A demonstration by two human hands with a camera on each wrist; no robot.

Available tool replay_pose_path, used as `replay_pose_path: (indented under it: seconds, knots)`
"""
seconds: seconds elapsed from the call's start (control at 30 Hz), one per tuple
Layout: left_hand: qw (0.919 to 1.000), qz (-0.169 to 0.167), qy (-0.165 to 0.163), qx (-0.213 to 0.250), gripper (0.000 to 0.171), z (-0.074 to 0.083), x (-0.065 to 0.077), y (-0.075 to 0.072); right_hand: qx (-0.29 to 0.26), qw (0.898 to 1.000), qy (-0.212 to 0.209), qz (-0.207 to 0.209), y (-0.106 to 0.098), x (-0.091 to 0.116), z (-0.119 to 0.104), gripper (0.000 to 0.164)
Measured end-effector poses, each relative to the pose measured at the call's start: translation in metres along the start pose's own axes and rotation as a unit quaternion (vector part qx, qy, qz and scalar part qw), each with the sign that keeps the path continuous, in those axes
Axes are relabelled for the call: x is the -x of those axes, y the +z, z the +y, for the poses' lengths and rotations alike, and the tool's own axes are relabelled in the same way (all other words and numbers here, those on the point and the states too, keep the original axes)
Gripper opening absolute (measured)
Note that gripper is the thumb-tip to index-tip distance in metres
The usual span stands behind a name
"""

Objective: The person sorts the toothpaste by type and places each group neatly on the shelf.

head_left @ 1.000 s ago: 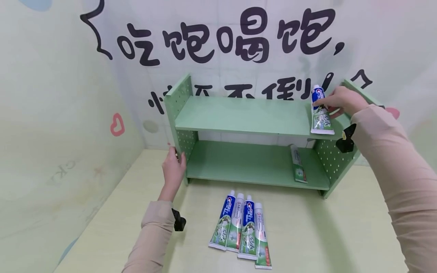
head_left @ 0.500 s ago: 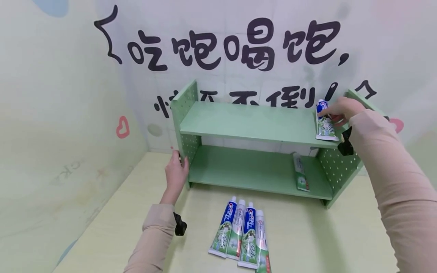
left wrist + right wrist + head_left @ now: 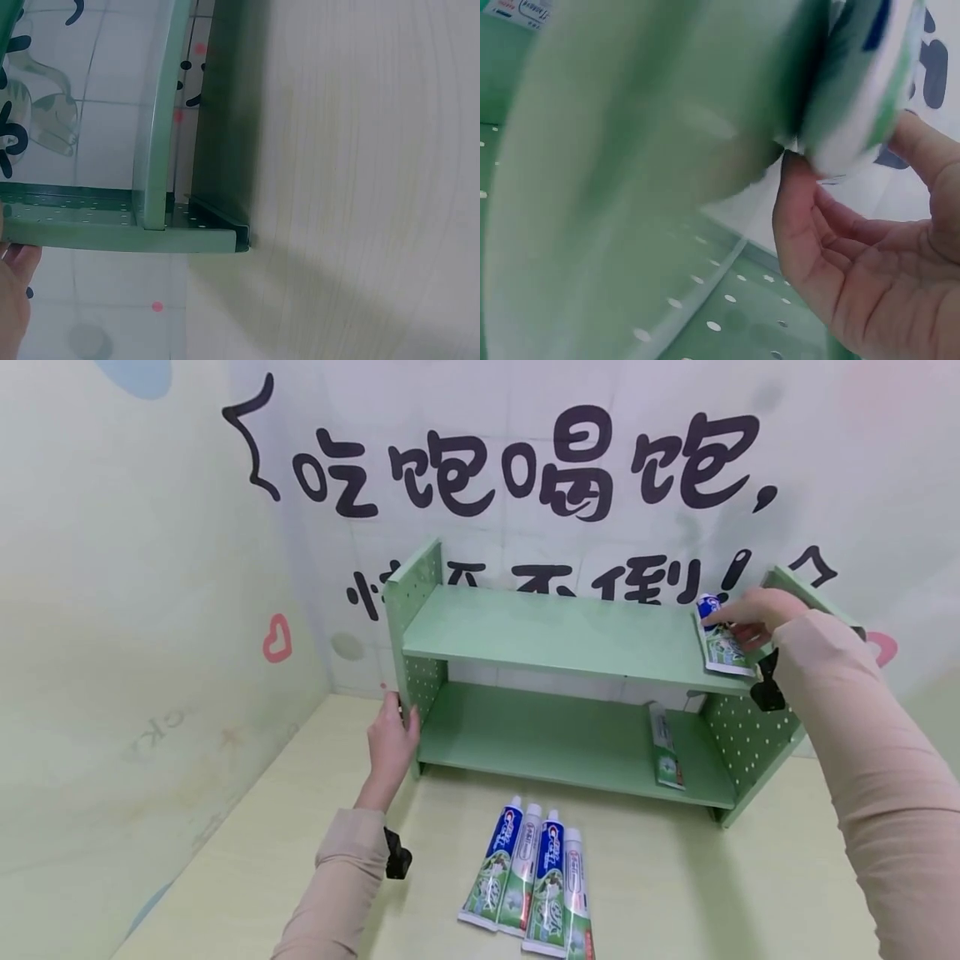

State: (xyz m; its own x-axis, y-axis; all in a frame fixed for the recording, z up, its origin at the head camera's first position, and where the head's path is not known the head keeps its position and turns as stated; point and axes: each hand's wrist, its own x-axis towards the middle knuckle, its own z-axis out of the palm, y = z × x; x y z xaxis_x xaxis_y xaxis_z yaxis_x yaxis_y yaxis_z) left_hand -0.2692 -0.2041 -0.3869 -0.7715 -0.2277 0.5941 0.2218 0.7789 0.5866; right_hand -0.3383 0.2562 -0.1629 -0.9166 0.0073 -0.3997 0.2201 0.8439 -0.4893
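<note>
At the right end of the top board of a green two-tier shelf, my right hand pinches a blue, white and green toothpaste tube. In the right wrist view, thumb and fingers are on either side of the tube, close against the board. My left hand grips the outer edge of the shelf's left side panel; only part of that hand shows in the left wrist view. A white and green toothpaste tube lies on the lower board, towards the right.
Several toothpaste tubes, blue-green and white-green, lie side by side on the pale table in front of the shelf. A wall with large black lettering stands behind it, and another wall runs along the left.
The tube in my right hand has come down and tilted back flatter onto the top board. My left hand keeps its grip on the side panel. The head view has shifted slightly.
</note>
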Motion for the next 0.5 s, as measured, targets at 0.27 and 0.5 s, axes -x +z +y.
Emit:
replay_pose_path:
  seconds: [0.27, 0.5]
  knots:
    - [1.0, 0.003, -0.004, 0.005, 0.023, 0.003, -0.005, -0.001, 0.011, 0.999, -0.021, 0.033, -0.001, 0.009, -0.01, 0.047]
    - [1.0, -0.007, -0.004, 0.002, 0.024, 0.004, -0.002, 0.001, 0.003, 0.998, -0.03, 0.048, 0.002, 0.016, -0.008, 0.041]
